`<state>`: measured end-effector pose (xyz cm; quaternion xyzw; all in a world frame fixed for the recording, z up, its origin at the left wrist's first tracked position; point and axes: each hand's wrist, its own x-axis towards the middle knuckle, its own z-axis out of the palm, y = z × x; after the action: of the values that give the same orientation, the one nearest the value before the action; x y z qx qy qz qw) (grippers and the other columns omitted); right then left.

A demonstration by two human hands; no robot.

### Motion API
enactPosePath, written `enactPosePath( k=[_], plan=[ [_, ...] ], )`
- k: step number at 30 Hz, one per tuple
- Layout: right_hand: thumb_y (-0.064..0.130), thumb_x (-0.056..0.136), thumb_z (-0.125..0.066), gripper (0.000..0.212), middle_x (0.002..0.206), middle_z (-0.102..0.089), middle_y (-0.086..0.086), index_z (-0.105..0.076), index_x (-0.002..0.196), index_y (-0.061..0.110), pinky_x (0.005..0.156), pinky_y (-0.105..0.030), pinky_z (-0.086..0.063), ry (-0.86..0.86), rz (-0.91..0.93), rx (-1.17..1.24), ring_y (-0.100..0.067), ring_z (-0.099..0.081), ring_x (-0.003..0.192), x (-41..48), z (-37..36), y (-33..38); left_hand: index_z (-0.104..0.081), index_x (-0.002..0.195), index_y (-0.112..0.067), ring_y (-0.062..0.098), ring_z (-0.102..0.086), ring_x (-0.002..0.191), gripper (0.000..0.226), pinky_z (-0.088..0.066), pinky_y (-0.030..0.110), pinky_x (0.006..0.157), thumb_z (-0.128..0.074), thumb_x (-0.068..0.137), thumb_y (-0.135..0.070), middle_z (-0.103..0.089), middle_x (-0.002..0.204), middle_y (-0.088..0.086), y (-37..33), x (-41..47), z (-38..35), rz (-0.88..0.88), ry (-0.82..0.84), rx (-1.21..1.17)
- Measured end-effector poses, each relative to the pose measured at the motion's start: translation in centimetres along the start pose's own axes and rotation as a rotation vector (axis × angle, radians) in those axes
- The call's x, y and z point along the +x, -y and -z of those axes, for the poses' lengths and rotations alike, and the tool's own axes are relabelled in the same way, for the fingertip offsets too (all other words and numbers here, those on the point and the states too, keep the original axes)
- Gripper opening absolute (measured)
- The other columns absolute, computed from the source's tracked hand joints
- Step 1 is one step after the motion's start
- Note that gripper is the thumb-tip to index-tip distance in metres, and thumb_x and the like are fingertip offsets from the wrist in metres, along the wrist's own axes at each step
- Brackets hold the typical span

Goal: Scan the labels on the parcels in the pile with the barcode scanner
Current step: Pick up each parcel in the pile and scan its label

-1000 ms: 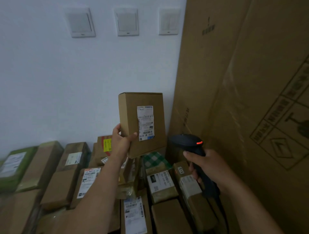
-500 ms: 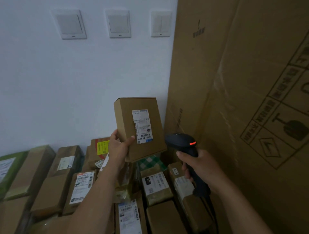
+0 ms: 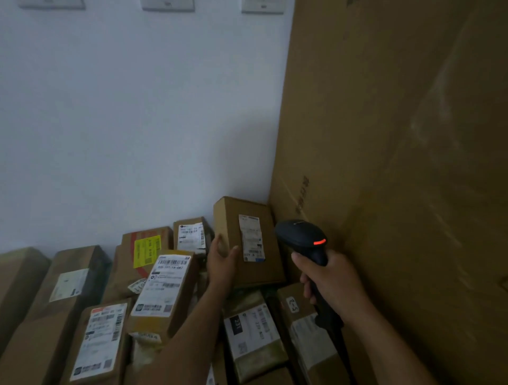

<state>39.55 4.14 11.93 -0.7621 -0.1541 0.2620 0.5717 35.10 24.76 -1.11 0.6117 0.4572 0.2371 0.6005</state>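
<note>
My left hand (image 3: pixel 223 261) grips a parcel (image 3: pixel 255 272); my right hand (image 3: pixel 330 283) clasps the scanner (image 3: pixel 301 236).
Most of the pile (image 3: pixel 165 291) likely awaits scanning.

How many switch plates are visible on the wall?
3, all at the top edge, cropped by the frame: left plate, middle plate, right plate beside the carton. More may be hidden behind that carton or outside the frame.

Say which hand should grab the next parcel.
Left. The right hand grips the scanner; the left hand holds only the box in the corner, with labelled parcels right beside it.
</note>
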Motion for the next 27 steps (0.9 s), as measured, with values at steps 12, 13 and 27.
enactPosePath(
  k=[12, 13, 27],
  plan=[
    [0.021, 0.090, -0.068, 0.021, 0.058, -0.056, -0.007, -0.059, 0.076, 0.008, 0.041, -0.025, -0.041, 0.042, -0.042, -0.003, -0.018, -0.053, 0.043, 3.0, -1.6, -4.0, -0.023, 0.155, -0.028, 0.029, -0.050, 0.130, 0.070, -0.047, 0.050, 0.104, -0.055, 0.096, -0.006, -0.047, 0.146, 0.009, 6.6, 5.0, -1.4, -0.009, 0.152, 0.200],
    [0.021, 0.090, -0.068, 0.021, 0.058, -0.056, -0.007, -0.059, 0.076, 0.008, 0.041, -0.025, -0.042, 0.041, -0.048, 0.001, -0.017, -0.053, 0.043, 3.0, -1.7, -4.1, -0.023, 0.155, -0.027, 0.027, -0.049, 0.131, 0.069, -0.045, 0.045, 0.106, -0.056, 0.097, -0.007, -0.047, 0.147, 0.007, 6.9, 5.2, -1.5, -0.051, 0.160, 0.287],
    [0.024, 0.090, -0.068, 0.020, 0.055, -0.057, -0.001, -0.060, 0.078, 0.010, 0.042, -0.025, -0.043, 0.079, -0.034, -0.062, -0.015, -0.055, 0.044, 2.7, -1.6, -4.1, -0.028, 0.153, -0.025, 0.029, -0.024, 0.146, 0.089, -0.030, 0.045, 0.117, -0.077, 0.080, -0.038, -0.016, 0.163, 0.008, 7.0, 5.6, -2.7, -0.228, 0.427, 1.129]
  ],
)
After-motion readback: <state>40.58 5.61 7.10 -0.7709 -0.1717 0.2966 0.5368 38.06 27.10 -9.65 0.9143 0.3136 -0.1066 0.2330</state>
